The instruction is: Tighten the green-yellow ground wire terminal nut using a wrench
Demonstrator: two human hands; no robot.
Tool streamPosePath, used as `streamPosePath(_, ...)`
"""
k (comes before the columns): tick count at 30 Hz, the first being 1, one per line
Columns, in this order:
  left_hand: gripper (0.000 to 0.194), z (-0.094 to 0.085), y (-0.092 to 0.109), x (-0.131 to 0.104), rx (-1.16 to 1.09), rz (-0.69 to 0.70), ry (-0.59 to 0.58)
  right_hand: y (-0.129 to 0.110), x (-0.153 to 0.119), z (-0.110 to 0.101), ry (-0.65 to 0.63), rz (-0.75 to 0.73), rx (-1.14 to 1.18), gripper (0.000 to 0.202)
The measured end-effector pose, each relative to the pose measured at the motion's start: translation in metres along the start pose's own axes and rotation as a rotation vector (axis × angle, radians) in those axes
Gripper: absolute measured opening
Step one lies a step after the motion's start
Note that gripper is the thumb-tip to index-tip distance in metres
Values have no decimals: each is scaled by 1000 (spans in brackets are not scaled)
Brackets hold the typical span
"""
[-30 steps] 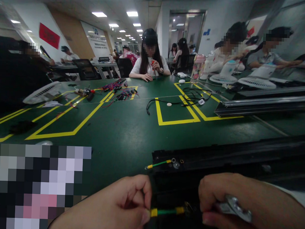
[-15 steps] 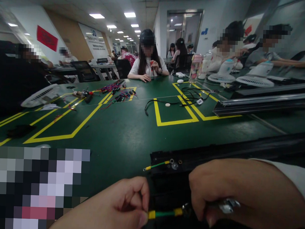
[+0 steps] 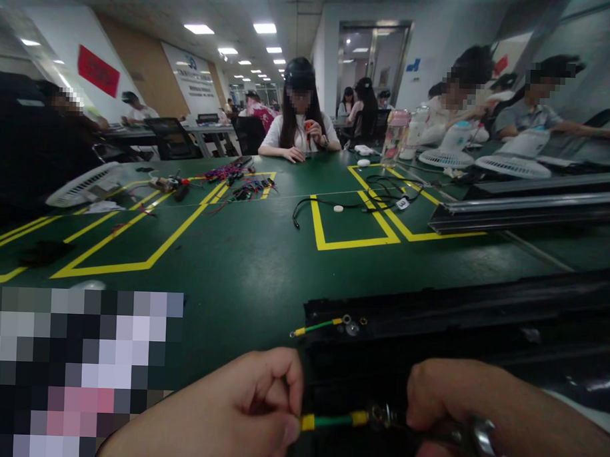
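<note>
Between thumb and forefinger my left hand (image 3: pixel 256 407) pinches the left end of a short green wire with yellow sleeves (image 3: pixel 333 421). The wire's right end meets a ring and metal fastener (image 3: pixel 381 416) on the black rail (image 3: pixel 350 370). My right hand (image 3: pixel 453 407) is wrapped round a shiny metal tool (image 3: pixel 482 435), whose dark front part points left at the fastener. A second green and yellow wire (image 3: pixel 319 327) lies above, at the rail's left end, beside a washer and a screw (image 3: pixel 351 329).
Yellow tape outlines the green table (image 3: pixel 244 253). A black cable (image 3: pixel 336 201), wire bundles (image 3: pixel 237 176), metal rails (image 3: pixel 516 206), bottles (image 3: pixel 395 135) and fans (image 3: pixel 84 184) lie or stand on it. Across the table sits a person (image 3: pixel 301 115).
My right hand has moved right and slightly down with the tool, uncovering the fastener and more of the rail. My left hand keeps its pinch on the wire. The view has shifted slightly.
</note>
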State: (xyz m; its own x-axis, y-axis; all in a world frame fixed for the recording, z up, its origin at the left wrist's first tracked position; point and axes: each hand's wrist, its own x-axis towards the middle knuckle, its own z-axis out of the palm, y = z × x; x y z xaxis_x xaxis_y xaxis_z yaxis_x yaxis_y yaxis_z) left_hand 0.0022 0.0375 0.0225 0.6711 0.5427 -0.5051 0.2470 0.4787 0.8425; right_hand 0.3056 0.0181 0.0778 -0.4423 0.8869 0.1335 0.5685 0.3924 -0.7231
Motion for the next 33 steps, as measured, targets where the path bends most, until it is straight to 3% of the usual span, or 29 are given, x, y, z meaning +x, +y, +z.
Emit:
streamPosePath(4, 28, 3, 4, 0, -2, 8, 0, -3, 2, 4, 10, 0, -26, 44)
streamPosePath(13, 27, 2, 4, 1, -2, -1, 20, 36, -29, 7, -96, -20, 14, 32)
streamPosePath(17, 29, 3, 4, 0, -8, 0, 13, 24, -18, 10, -37, -3, -41, 34)
streamPosePath(23, 32, 1, 4, 0, -6, 0, 16, -3, 14, 0, -46, -5, -71, 39)
streamPosePath(33, 27, 3, 2, 0, 5, 14, 35, -6, 24, -9, -96, -68, -32, 38)
